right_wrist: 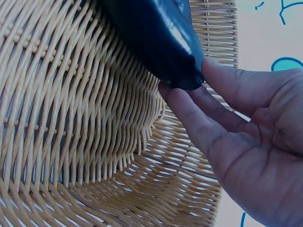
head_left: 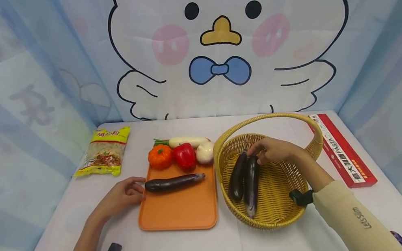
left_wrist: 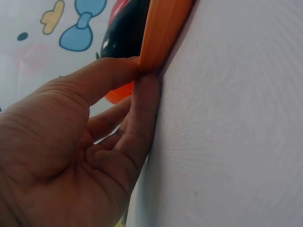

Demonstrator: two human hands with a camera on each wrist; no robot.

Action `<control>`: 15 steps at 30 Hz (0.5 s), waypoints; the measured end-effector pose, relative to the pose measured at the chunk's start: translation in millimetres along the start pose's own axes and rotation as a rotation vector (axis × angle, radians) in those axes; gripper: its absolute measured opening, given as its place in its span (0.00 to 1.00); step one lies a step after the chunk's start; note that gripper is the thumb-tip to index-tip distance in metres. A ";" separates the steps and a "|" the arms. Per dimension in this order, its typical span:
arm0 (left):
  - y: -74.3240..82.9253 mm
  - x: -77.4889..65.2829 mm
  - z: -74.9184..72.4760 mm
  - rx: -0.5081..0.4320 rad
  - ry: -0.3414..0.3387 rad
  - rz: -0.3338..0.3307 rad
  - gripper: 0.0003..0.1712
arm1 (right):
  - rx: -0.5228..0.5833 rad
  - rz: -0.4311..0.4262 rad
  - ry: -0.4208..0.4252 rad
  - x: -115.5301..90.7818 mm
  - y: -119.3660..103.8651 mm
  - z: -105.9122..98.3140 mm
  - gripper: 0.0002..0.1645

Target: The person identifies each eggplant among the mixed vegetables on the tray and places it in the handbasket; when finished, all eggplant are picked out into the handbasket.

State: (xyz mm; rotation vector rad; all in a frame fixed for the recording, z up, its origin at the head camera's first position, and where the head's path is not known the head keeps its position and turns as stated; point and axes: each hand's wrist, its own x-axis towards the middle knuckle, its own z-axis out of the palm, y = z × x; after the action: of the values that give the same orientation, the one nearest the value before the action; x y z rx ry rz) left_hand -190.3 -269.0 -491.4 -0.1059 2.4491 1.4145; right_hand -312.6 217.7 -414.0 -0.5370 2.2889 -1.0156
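Inside the wicker basket (head_left: 278,195), beside the orange tray (head_left: 177,215), lies the right-side glossy eggplant (head_left: 252,184) of two, likely light, firm and slippery, best taken near its stem end (right_wrist: 188,81), where the right hand (head_left: 277,150) pinches it, while the left hand (head_left: 123,196) pinches the tray's left edge.
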 end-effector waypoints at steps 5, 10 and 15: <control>0.1 -0.2 0.6 -0.006 -0.006 0.005 0.34 | -0.033 -0.021 0.007 -0.5 0.0 -0.5 0.21; -1.8 1.1 0.8 -0.007 -0.012 0.017 0.35 | -0.044 -0.035 0.016 -3.9 -4.3 -2.2 0.22; -5.6 2.6 -0.1 -0.013 -0.014 0.014 0.35 | -0.071 -0.066 0.043 -14.3 -20.8 -4.2 0.23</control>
State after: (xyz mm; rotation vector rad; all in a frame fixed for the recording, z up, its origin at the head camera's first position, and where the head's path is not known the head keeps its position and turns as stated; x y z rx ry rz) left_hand -191.7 -271.6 -496.8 -0.0808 2.4340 1.4328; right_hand -301.8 214.9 -391.0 -0.6287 2.3668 -0.9887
